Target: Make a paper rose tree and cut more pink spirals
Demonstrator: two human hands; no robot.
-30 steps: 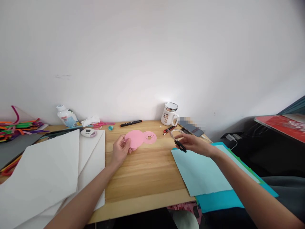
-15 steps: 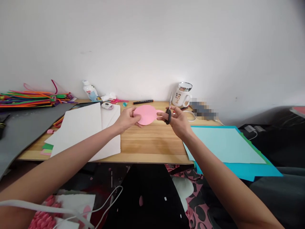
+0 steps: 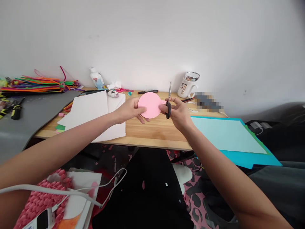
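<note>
A pink paper circle (image 3: 151, 103) is held up above the wooden desk, facing me. My left hand (image 3: 131, 111) pinches its left edge, thumb in front and fingers behind. My right hand (image 3: 179, 116) has black-handled scissors (image 3: 168, 109) hooked on its fingers, blades pointing up and away from the paper. The right thumb and fingertips are at the circle's right edge, where a small pink piece of paper (image 3: 164, 102) shows; whether it is joined to the circle I cannot tell.
White sheets (image 3: 90, 106) lie left on the desk (image 3: 152, 133), blue and pale sheets (image 3: 231, 132) right. Along the wall stand a white bottle (image 3: 97, 79), a black marker (image 3: 148, 92) and a mug (image 3: 187, 87). Pipe cleaners (image 3: 45, 84) lie far left. A white cable (image 3: 78, 194) crosses below.
My view has tilted down, so the desk sits higher. The right fingers have drawn in against the circle's right edge, and the circle has turned to face me more squarely.
</note>
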